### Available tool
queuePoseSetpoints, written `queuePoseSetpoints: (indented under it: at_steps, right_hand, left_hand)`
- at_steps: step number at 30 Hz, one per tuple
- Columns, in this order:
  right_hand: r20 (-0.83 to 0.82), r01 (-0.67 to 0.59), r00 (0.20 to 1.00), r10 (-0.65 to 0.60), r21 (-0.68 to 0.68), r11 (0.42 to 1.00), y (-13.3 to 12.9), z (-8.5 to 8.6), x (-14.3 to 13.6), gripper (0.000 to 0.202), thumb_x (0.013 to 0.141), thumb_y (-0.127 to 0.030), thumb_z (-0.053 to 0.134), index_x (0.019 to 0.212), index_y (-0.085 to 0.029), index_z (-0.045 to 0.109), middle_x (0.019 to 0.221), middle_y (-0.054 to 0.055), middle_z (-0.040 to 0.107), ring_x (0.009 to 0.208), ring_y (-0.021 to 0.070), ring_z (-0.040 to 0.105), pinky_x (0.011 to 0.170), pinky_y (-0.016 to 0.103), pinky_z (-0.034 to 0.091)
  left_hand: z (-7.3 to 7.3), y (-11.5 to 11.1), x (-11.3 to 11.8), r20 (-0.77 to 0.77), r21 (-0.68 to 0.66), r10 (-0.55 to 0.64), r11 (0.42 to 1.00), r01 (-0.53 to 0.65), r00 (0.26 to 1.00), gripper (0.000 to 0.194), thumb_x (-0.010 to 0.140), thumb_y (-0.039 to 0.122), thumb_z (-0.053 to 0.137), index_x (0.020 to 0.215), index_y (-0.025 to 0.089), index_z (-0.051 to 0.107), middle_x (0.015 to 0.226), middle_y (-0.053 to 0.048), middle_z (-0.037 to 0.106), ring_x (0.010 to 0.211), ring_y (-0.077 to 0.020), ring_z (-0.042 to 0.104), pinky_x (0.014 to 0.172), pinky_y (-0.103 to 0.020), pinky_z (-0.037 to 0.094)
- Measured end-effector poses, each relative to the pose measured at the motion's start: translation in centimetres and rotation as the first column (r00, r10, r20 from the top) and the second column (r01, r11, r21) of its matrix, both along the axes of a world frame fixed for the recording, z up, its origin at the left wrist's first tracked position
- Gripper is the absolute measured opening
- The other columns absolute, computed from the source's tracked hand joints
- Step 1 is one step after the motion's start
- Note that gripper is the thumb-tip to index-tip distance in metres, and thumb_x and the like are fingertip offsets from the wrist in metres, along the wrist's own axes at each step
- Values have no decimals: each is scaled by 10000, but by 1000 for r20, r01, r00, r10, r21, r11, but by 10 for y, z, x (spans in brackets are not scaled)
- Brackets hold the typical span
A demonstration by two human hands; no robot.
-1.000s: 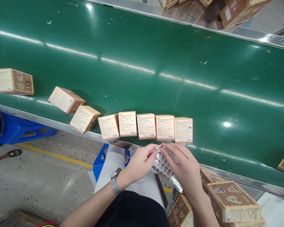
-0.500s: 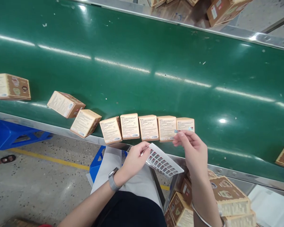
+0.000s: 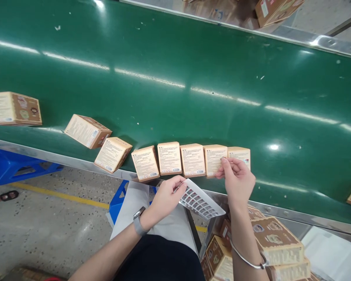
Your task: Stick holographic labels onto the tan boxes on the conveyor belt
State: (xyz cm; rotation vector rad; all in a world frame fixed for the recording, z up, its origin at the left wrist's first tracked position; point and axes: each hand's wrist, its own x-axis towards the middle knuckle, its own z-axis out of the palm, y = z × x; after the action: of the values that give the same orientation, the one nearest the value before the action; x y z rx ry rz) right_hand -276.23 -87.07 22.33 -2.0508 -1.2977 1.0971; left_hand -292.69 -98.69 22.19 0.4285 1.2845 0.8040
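My left hand (image 3: 171, 195) grips a white sheet of small stickers (image 3: 201, 200) by its upper left corner, just off the belt's near edge. My right hand (image 3: 238, 177) is pinched over a printed box (image 3: 213, 156), covering its lower right part; whatever lies between the fingertips is too small to make out. The rightmost box (image 3: 243, 153) of the row bears a small shiny sticker and is partly behind this hand. Left of them stand more cream boxes, among them one box (image 3: 193, 160) and another box (image 3: 169, 158), text sides up.
The green belt (image 3: 163, 105) has metal rails along both sides. Farther left lie a tilted box (image 3: 87, 130) and a brown-sided box (image 3: 15, 108). Stacked boxes (image 3: 277, 238) stand at the lower right. Blue stools (image 3: 14, 166) are below the belt at left.
The row of boxes has shifted right along the belt. My right hand has come down onto the second box from the right, and the small sticker at its fingertips is now hidden.
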Motion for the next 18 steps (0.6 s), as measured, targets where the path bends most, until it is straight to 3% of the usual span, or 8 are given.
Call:
queuePoseSetpoints:
  at_steps: [5,9,11,13,15,18]
  right_hand:
    - [146,7,989,-13,47,999,0,-2,-5,317,744,-512,705,825,-222,602,527,-22,610,398,174,572,404,307,482]
    - [172,86,980,-103,99,991,5,1,6,550,786,-453,687,1229,-186,503,536,-46,618,356,188,565,390,310,477]
    - [127,88,987,-97,72,994,13,12,25,643,789,-474,678,1304,-162,452,571,-34,641,358,182,567,399,309,494]
    - [22,-24,999,24,0,1000,20,32,46,618,784,-550,665,1248,-170,513,675,13,693,428,182,613,428,312,526]
    - [-135,-277,954,266,-75,958,24,60,59,546,782,-602,663,1143,-197,605,846,72,739,636,213,704,539,337,586]
    - [-338,-641,743,578,-107,760,18,104,55,456,733,-554,763,1042,-228,682,1030,98,745,943,255,711,800,398,607]
  left_hand:
    - [-1,-2,0,15,-11,-14,1000,14,1000,243,914,324,498,876,169,682,796,-44,719,723,-187,653,614,-259,484]
    - [9,2,9,79,-30,10,1000,-7,997,220,888,352,534,843,172,653,776,-39,714,713,-184,650,627,-259,470]
    - [22,9,18,116,-36,57,998,-53,992,225,863,381,571,825,171,641,746,-32,700,683,-172,633,617,-253,456]
    - [37,15,23,124,-40,126,992,-122,984,260,828,424,620,792,166,635,700,-21,674,641,-158,605,599,-247,439]
    - [54,19,19,100,-47,204,979,-201,974,309,782,465,676,760,159,635,659,-9,643,601,-141,571,578,-239,420]
    - [81,15,-4,28,-36,302,953,-301,953,368,750,510,710,735,154,621,616,15,598,555,-110,516,542,-216,383]
